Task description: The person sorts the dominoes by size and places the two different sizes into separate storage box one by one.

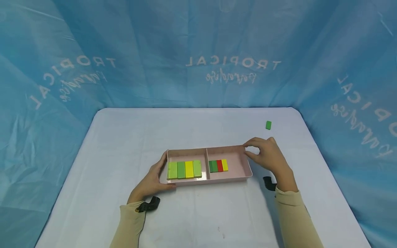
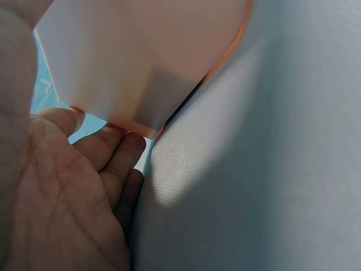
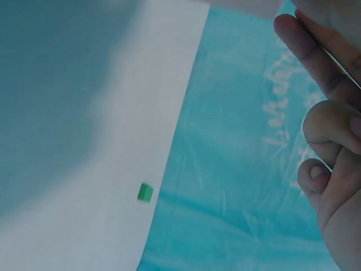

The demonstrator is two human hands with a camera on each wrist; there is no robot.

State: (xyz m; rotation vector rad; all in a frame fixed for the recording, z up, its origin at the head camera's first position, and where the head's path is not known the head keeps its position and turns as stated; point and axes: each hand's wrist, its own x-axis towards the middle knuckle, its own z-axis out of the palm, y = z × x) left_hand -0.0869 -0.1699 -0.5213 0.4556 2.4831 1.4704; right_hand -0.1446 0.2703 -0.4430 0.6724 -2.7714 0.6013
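A shallow pale pink two-compartment box (image 1: pixel 229 179) lies across the middle of the table. Its left compartment holds a row of several larger green and yellow blocks (image 1: pixel 181 169); the right one has a row of several smaller green, red and yellow blocks (image 1: pixel 218 165) against the divider. My left hand (image 1: pixel 153 181) grips the box's left end, thumb along the front wall and fingers behind. In the left wrist view, fingertips (image 2: pixel 135 144) meet the box's edge. With thumb and index finger, my right hand (image 1: pixel 269 155) pinches the back right corner; its other fingers are bent.
A single small green block (image 1: pixel 268 125) sits near the table's back right. The white-covered table (image 1: pixel 198 220) is enclosed by blue printed curtains (image 1: pixel 198 41) at the back and both sides. Each wrist wears a black camera mount, the left one (image 1: pixel 149 204) near the box's front.
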